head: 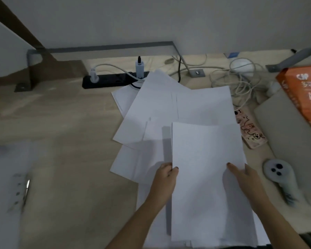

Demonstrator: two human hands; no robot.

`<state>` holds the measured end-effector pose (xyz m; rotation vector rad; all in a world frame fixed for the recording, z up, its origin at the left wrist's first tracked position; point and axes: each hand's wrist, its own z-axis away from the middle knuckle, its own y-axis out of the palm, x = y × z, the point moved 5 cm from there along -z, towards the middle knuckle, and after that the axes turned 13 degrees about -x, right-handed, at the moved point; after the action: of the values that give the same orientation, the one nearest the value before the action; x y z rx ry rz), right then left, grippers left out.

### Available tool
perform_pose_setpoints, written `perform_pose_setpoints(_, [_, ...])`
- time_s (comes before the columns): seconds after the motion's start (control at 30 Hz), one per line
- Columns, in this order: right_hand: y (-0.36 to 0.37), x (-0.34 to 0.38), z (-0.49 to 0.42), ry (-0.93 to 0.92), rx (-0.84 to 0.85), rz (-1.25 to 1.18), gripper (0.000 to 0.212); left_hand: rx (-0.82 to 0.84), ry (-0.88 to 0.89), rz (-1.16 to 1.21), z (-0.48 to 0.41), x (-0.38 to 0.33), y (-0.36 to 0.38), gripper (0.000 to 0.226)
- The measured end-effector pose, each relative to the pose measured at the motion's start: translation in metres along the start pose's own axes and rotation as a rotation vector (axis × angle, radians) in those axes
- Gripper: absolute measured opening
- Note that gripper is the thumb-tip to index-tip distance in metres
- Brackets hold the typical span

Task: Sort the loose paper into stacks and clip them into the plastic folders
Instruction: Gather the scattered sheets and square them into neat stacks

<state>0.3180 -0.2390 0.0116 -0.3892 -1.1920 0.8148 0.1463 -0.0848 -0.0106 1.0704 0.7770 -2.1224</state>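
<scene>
Left hand (166, 177) and right hand (241, 177) each close their grip on a side edge of the paper stack (208, 155), near centre. Loose sheets (169, 105) fan out beyond on the counter (70, 123). Squeeze unevenly and the stack could splay or slip sideways.

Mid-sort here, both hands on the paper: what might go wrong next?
1. The held white paper stack is gripped only at its side edges by the left hand and right hand; sheets may slip.
2. The loose white sheets cover the end of the black power strip and its white cable; dragging them may snag.
</scene>
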Motion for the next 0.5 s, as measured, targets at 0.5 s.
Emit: perform_pose_setpoints(0.5, [0.001, -0.039, -0.038, -0.114, -0.130, 0.222, 0.058, -0.240, -0.243, 0.011, -0.007, 0.018, 0.038, 0.019])
